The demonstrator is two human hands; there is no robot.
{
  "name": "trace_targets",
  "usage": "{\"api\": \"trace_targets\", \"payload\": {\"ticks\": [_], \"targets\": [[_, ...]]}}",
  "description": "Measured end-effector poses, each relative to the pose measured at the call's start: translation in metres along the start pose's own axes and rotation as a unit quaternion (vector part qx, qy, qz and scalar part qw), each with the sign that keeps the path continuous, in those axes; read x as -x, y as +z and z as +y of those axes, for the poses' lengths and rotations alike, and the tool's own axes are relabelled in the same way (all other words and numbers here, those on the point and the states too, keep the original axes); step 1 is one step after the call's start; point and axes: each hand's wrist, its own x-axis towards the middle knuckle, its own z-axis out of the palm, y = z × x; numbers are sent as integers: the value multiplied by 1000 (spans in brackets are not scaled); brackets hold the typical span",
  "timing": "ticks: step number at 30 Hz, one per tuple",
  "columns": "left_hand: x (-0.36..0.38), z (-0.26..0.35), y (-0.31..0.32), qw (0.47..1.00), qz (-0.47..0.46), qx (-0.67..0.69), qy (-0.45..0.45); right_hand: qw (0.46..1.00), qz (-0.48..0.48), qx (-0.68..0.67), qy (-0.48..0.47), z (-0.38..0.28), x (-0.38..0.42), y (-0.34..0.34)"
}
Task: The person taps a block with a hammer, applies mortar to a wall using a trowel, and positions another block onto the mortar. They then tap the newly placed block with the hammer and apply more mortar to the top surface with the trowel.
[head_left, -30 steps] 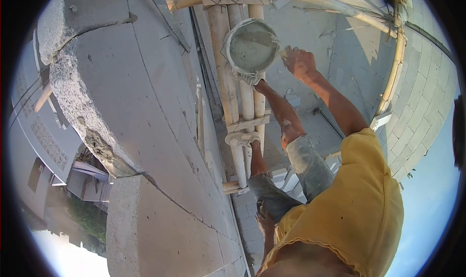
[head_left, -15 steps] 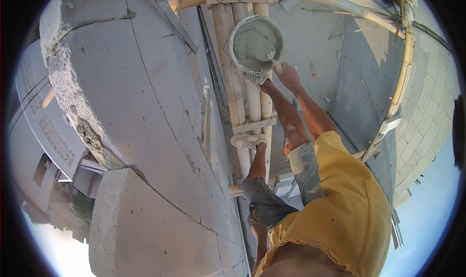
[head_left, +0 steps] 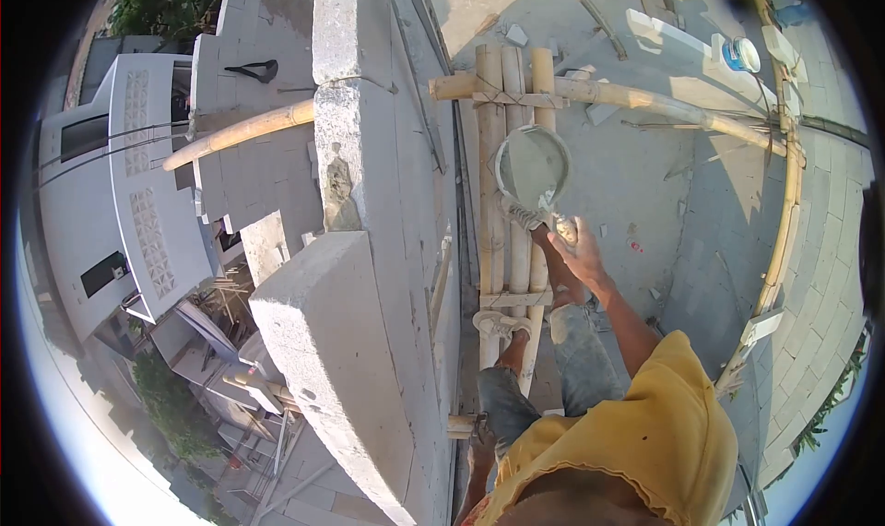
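My right hand (head_left: pixel 584 252) is closed around the handle of a trowel (head_left: pixel 548 200), its blade end whitish with mortar at the near rim of a bucket (head_left: pixel 501 177). Grey wet mortar (head_left: pixel 537 162) fills much of the bucket, which stands on the bamboo poles (head_left: pixel 518 249) in front of my shoes. Down beside my left thigh, my left hand (head_left: pixel 481 448) looks closed near a small dark thing I cannot make out. To my left rises a wall of pale blocks (head_left: pixel 406 203), with a stepped block (head_left: pixel 332 323) at its top edge.
A bamboo pole (head_left: pixel 244 131) sticks out past the wall on the left. Another bamboo rail (head_left: pixel 682 104) crosses ahead and meets an upright pole (head_left: pixel 779 240) at right. A white container (head_left: pixel 740 55) stands at the far right. Beyond the wall lies a drop to lower ground.
My view has swung left, showing more of the wall top and the ground beyond. My right hand has drawn back from the bucket slightly, still holding the trowel. The left hand stays low.
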Motion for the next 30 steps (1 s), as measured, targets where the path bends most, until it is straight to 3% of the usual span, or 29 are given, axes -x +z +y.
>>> {"api": "trace_targets", "payload": {"ticks": [2, 4, 6, 10, 13, 17, 21, 24, 26, 30], "targets": [[0, -34, 15, 998, 24, -8, 53, 994, -5, -66, -88, -76, -13, 0], [7, -24, 25, 998, 29, 28, 54, 985, -47, -130, -99, -169, -22, -6], [12, -5, 31, 996, 22, 76, 32, 974, -124, -189, -26, -280, -37, -19], [28, 40, 45, 989, 11, 144, 5, 931, -90, -300, -185, -403, -112, 7], [31, 64, 59, 984, 5, 179, -8, 906, -78, -354, -218, -465, -173, 25], [33, 91, 75, 978, -2, 208, -17, 889, -88, -427, -138, -492, -246, 49], [35, 99, 79, 976, 0, 219, -15, 895, -143, -421, -44, -474, -306, 52], [39, 99, 77, 975, -3, 221, -13, 896, -143, -410, -88, -463, -261, 36], [38, 94, 73, 976, -4, 217, -6, 930, -162, -328, -42, -450, -262, 38], [45, 83, 69, 975, -2, 221, -4, 928, -132, -338, -80, -433, -195, 48]]}}
